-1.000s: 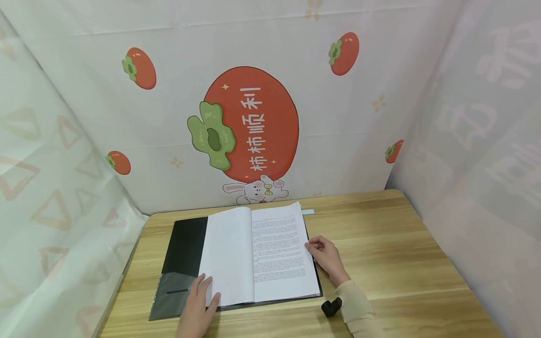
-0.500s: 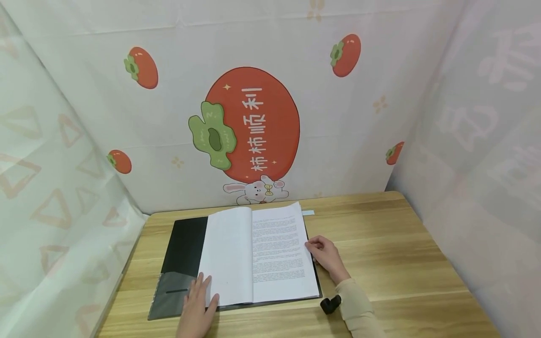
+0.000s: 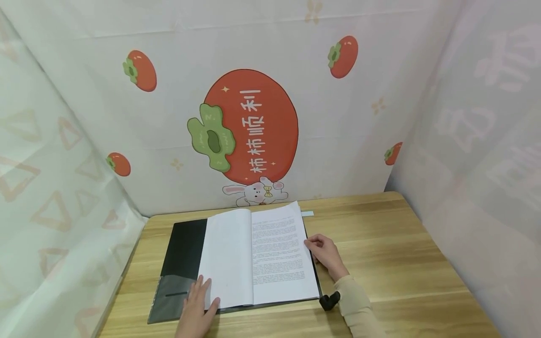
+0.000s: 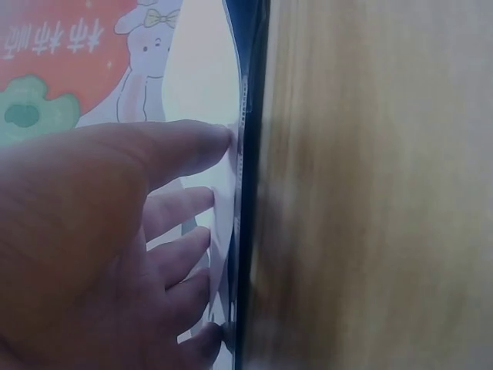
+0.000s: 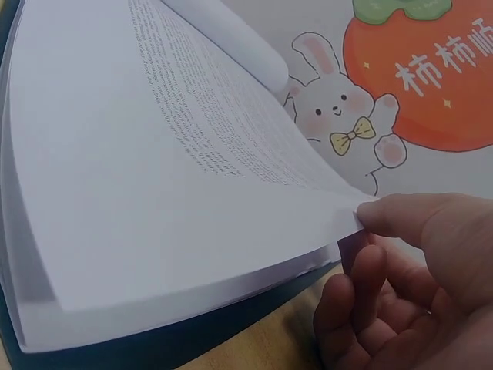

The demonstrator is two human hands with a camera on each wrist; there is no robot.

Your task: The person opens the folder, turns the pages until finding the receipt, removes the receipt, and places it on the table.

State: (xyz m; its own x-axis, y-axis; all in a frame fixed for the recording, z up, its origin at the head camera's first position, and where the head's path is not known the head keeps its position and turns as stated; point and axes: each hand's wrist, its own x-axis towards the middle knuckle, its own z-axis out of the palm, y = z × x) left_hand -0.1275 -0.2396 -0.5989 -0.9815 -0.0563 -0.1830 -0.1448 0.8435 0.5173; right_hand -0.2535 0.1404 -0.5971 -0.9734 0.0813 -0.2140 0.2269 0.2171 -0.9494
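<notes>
A black folder [image 3: 188,244] lies spread on the table, with a thick stack of white sheets in it. The left-hand page [image 3: 226,258] looks blank, while lines of print cover the right-hand page [image 3: 281,249]. My left hand [image 3: 196,307] rests with spread fingers on the lower left corner of the left page; the left wrist view shows its thumb and fingertips touching paper. At the right edge of the printed page, my right hand [image 3: 327,256] pinches a sheet between thumb and fingers. In the right wrist view that sheet [image 5: 192,239] bends up slightly above the stack.
The wooden table [image 3: 380,244] extends to the right of the folder. A pale blue tab [image 3: 307,213] sticks out near the folder's top right corner. A small black device [image 3: 329,301] sits at the right wrist. Persimmon-printed cloth [image 3: 249,126] hangs behind the table.
Almost nothing differs. Both hands keep their places on the pages, and the view shifts slightly. The black device at the right wrist sits a little higher and further left.
</notes>
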